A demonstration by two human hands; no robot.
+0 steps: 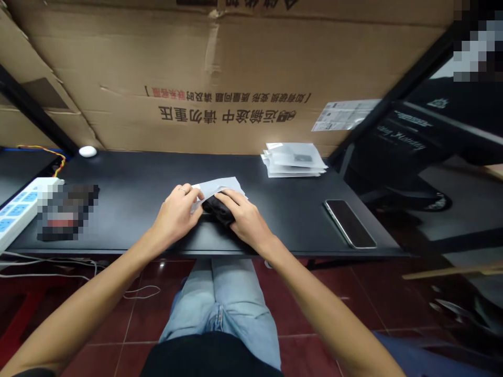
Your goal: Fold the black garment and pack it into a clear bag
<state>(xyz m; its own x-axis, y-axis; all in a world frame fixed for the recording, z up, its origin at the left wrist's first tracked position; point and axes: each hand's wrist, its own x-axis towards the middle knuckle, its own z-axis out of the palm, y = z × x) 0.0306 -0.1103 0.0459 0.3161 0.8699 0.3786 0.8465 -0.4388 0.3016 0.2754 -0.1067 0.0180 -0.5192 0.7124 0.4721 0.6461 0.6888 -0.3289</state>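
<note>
Low over the black desk (151, 178), both my hands work at a whitish translucent plastic bag (220, 184) and a bunched black item (220, 209), soft-looking, whose kind I cannot make out. My left hand (176, 213) pinches the bag's near left edge between thumb and fingers; a ring is on one finger. With its fingers curled over the top, my right hand (247, 217) grips the black item, which lies at the bag's mouth. How much of it is inside the bag is hidden by my fingers.
Several similar flat bags (294, 159) are stacked at the back right. A phone (349, 223) lies near the right edge. On the left are a power strip (29, 201), a blurred dark packet (66, 212) and a white rounded object (87, 151). A cardboard sheet (243, 63) stands behind.
</note>
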